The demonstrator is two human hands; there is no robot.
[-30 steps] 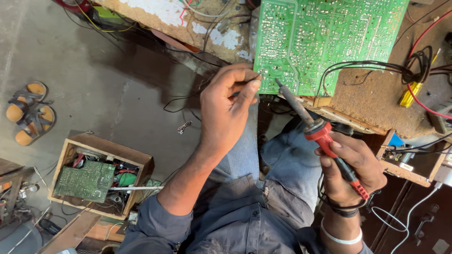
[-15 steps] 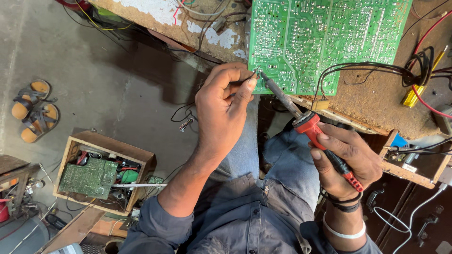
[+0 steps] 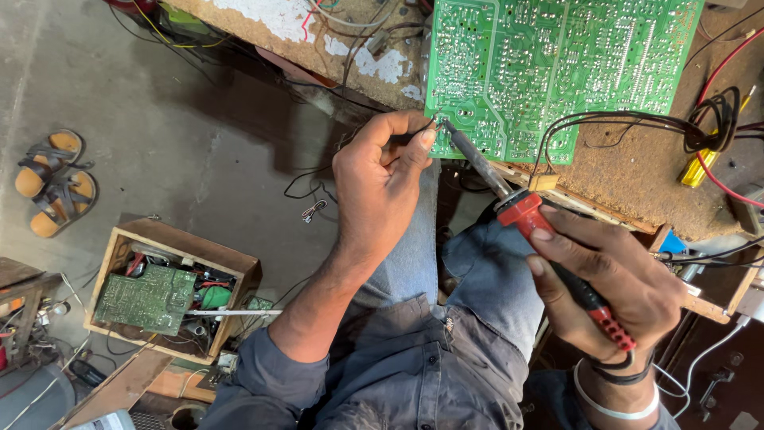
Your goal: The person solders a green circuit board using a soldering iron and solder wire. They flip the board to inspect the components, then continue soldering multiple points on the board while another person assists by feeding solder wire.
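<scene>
Seen from above the seated person's lap: the right hand is closed around the red-and-black handle of a soldering iron, fingers wrapped over the top and thumb beneath, so the grip sits at the lower right end of the tool and the bare metal shaft projects well clear of it. The iron's long axis runs diagonally, from the handle at lower right up to the tip at upper left, where the tip meets the lower left corner of the green circuit board. The board lies solder side up on a worn wooden workbench, its near edge overhanging toward the person. The left hand is pinched shut, thumb and forefinger pressed on a thin strand of solder wire, whose end comes to the same corner just beside the iron's tip. Black and red wires loop across the bench to the right of the board. On the concrete floor at left stand an open wooden box holding another circuit board and a pair of sandals.
</scene>
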